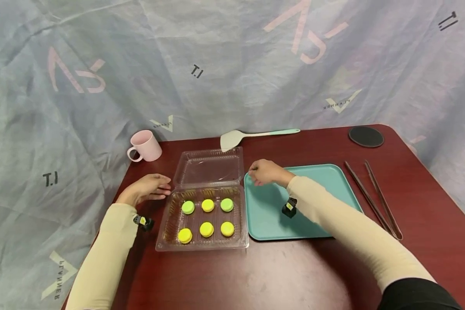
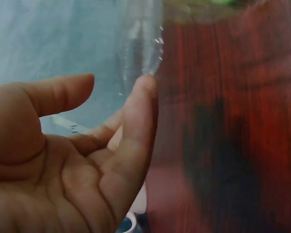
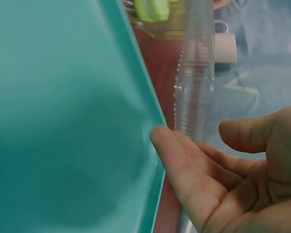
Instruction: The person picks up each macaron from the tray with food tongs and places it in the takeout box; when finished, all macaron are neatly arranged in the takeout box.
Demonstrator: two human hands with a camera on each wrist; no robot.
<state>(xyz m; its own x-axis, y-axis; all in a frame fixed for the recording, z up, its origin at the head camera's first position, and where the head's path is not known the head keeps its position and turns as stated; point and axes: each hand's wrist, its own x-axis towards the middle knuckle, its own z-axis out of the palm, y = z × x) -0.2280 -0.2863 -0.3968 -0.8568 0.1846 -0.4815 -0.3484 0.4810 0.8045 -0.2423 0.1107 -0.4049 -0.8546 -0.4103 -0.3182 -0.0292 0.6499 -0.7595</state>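
A clear plastic clamshell box (image 1: 162, 241) lies unfolded on the table, its lid (image 1: 209, 168) laid back behind the base. In the base sit several macarons in two rows: two green ones, such as the green macaron (image 1: 187, 207), and yellow ones, such as the yellow macaron (image 1: 206, 229). My left hand (image 1: 149, 188) is beside the box's left edge near the hinge, fingers loosely bent, thumb apart, holding nothing. My right hand (image 1: 266, 172) hovers at the teal tray's (image 1: 294, 232) back left corner by the lid. In the right wrist view its fingertips (image 3: 161, 133) overlap the tray rim, the palm bare.
A pink mug (image 1: 149, 146) stands at the back left. Behind the box lies a white spatula (image 1: 236, 138), its head overlapping the lid's back edge in the head view. Metal tongs (image 1: 383, 206) lie right of the tray, and a dark round coaster (image 1: 366, 136) is at the back right.
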